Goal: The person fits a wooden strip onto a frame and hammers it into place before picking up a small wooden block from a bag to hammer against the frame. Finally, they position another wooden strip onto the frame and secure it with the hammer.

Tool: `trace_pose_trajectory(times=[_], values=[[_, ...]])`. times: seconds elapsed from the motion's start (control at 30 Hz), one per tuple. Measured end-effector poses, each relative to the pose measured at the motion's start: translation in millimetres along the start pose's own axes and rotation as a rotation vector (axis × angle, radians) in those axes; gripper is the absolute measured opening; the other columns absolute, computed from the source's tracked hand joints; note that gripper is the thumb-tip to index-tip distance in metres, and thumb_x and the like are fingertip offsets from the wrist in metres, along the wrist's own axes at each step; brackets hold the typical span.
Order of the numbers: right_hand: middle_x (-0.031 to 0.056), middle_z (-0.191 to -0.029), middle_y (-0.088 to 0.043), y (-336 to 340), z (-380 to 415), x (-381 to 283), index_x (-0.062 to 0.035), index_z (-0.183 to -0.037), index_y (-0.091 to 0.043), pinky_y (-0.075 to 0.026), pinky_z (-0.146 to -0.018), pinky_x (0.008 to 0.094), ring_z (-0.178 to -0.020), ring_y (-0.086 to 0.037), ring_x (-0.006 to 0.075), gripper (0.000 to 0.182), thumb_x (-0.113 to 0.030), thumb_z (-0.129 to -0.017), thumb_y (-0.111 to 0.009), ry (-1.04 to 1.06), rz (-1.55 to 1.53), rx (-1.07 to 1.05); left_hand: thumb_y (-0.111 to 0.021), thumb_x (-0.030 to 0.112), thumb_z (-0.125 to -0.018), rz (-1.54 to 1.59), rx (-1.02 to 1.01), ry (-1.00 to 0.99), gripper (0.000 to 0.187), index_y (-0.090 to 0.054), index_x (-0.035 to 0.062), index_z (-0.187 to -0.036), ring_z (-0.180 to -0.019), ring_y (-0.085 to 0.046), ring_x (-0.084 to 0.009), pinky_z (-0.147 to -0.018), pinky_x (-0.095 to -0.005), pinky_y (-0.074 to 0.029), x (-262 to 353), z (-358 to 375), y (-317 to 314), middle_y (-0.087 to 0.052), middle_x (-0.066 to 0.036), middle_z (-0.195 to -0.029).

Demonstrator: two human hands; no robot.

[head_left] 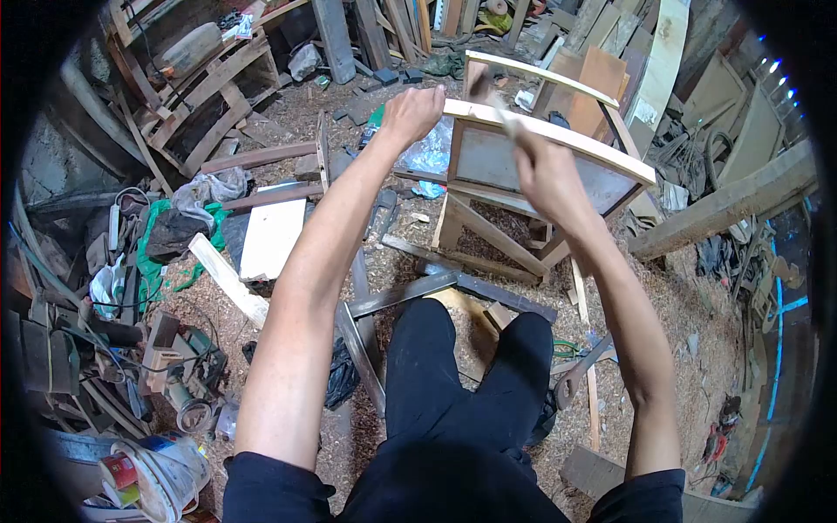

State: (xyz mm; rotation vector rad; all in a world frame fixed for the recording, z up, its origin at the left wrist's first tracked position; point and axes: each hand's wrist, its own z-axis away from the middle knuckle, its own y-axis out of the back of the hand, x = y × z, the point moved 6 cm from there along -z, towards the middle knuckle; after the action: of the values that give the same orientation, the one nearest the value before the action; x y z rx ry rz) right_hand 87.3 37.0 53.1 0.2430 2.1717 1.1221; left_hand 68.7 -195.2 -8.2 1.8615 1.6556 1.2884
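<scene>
A wooden frame [602,150] with a pale top rail stands in front of me, resting on a wooden support. At the left end of that rail is my left hand [413,113], its fingers closed at the wood; whether it grips the rail or something small there is hidden. My right hand [545,170] is wrapped round the handle of a hammer [501,109], raised above the rail's left part. The hammer's dark head is blurred by motion.
A white board [273,234] lies at the left among wood pieces. Dark bars [404,293] lie before my knees. A thick beam [728,209] juts in from the right. Buckets [157,479] stand at the lower left, and wood shavings cover the ground.
</scene>
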Motion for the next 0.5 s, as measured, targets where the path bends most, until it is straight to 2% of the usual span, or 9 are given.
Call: trace_pose_trajectory(times=[0.1,0.17,0.23,0.3,0.33,0.37,0.43,0.47,0.5], values=[[0.0277,-0.088,-0.062,-0.7,-6.7,4.8,-0.0036,-0.132,-0.047,-0.046,-0.076,0.0448,-0.083,-0.061,0.0441,0.042,-0.011,-0.09,-0.052,0.067,0.107,-0.085,-0.033,0.031,-0.097,-0.05,-0.015,-0.002,0.045,-0.064,0.0012,-0.084,-0.077,-0.063,-0.0456,-0.07,-0.0543,-0.051,1.4,0.0,1.2,-0.064,-0.025,-0.078],[0.0275,-0.087,-0.062,12.9,-3.5,-3.1,-0.0028,-0.128,-0.049,-0.047,-0.075,0.0449,-0.084,-0.061,0.0444,0.039,-0.01,-0.089,-0.052,0.093,0.006,0.102,-0.032,0.033,-0.097,-0.058,-0.036,-0.022,0.046,-0.063,0.001,-0.085,-0.079,-0.061,-0.0464,-0.073,-0.0549,-0.049,2.6,0.8,0.6,-0.063,-0.027,-0.08],[0.0277,-0.086,-0.062,15.4,0.4,-10.5,-0.0038,-0.128,-0.05,-0.047,-0.073,0.0441,-0.082,-0.063,0.0428,0.039,-0.01,-0.089,-0.052,0.018,-0.042,0.133,-0.032,0.034,-0.097,-0.066,-0.055,-0.044,0.047,-0.062,0.0007,-0.085,-0.082,-0.06,-0.0472,-0.076,-0.0556,-0.048,1.8,0.0,-1.2,-0.062,-0.028,-0.083],[0.028,-0.083,-0.062,-8.2,4.1,-1.5,-0.0053,-0.13,-0.048,-0.048,-0.071,0.0433,-0.076,-0.064,0.0401,0.041,-0.01,-0.09,-0.052,-0.042,0.003,-0.115,-0.034,0.026,-0.097,-0.13,0.008,-0.126,0.038,-0.061,0.0025,-0.084,-0.074,-0.064,-0.0438,-0.062,-0.0528,-0.053,8.6,0.8,3.3,-0.064,-0.022,-0.073],[0.0293,-0.084,-0.062,-10.5,4.8,-8.4,-0.006,-0.131,-0.048,-0.047,-0.071,0.0448,-0.076,-0.065,0.0393,0.041,-0.009,-0.09,-0.051,0.089,0.044,-0.037,-0.034,0.026,-0.097,-0.13,0.006,-0.127,0.038,-0.061,0.0025,-0.084,-0.074,-0.064,-0.0438,-0.062,-0.0528,-0.053,10.6,3.7,4.7,-0.064,-0.022,-0.073],[0.0293,-0.084,-0.062,-7.3,5.5,-4.7,-0.006,-0.131,-0.048,-0.047,-0.071,0.0448,-0.076,-0.065,0.0393,0.041,-0.009,-0.09,-0.051,0.088,0.048,-0.031,-0.033,0.027,-0.097,-0.12,-0.006,-0.096,0.04,-0.062,0.0025,-0.084,-0.074,-0.064,-0.0444,-0.064,-0.0534,-0.053,11.9,3.4,5.1,-0.064,-0.023,-0.074],[0.0298,-0.087,-0.061,1.5,4.2,-16.0,-0.0063,-0.13,-0.048,-0.046,-0.072,0.0472,-0.082,-0.063,0.0433,0.041,-0.009,-0.09,-0.051,-0.119,-0.046,-0.09,-0.033,0.028,-0.097,-0.116,-0.017,-0.06,0.042,-0.063,0.0024,-0.083,-0.075,-0.063,-0.045,-0.066,-0.0539,-0.052,6.0,1.1,3.2,-0.064,-0.024,-0.075],[0.0298,-0.087,-0.061,-1.8,3.7,-14.2,-0.0063,-0.13,-0.048,-0.046,-0.072,0.0472,-0.082,-0.063,0.0433,0.041,-0.009,-0.09,-0.051,-0.115,-0.046,-0.092,-0.032,0.03,-0.097,-0.097,-0.011,-0.051,0.045,-0.064,0.0024,-0.082,-0.076,-0.063,-0.0457,-0.068,-0.0542,-0.052,3.5,-0.6,1.8,-0.064,-0.025,-0.077],[0.031,-0.084,-0.06,3.8,4.3,-17.2,-0.0036,-0.129,-0.047,-0.044,-0.069,0.0504,-0.08,-0.06,0.0463,0.04,-0.006,-0.089,-0.051,0.024,-0.085,0.09,-0.032,0.031,-0.097,-0.077,-0.008,-0.044,0.047,-0.065,0.0023,-0.08,-0.076,-0.063,-0.0464,-0.07,-0.0545,-0.052,-0.2,-1.7,-2.0,-0.064,-0.026,-0.078]])
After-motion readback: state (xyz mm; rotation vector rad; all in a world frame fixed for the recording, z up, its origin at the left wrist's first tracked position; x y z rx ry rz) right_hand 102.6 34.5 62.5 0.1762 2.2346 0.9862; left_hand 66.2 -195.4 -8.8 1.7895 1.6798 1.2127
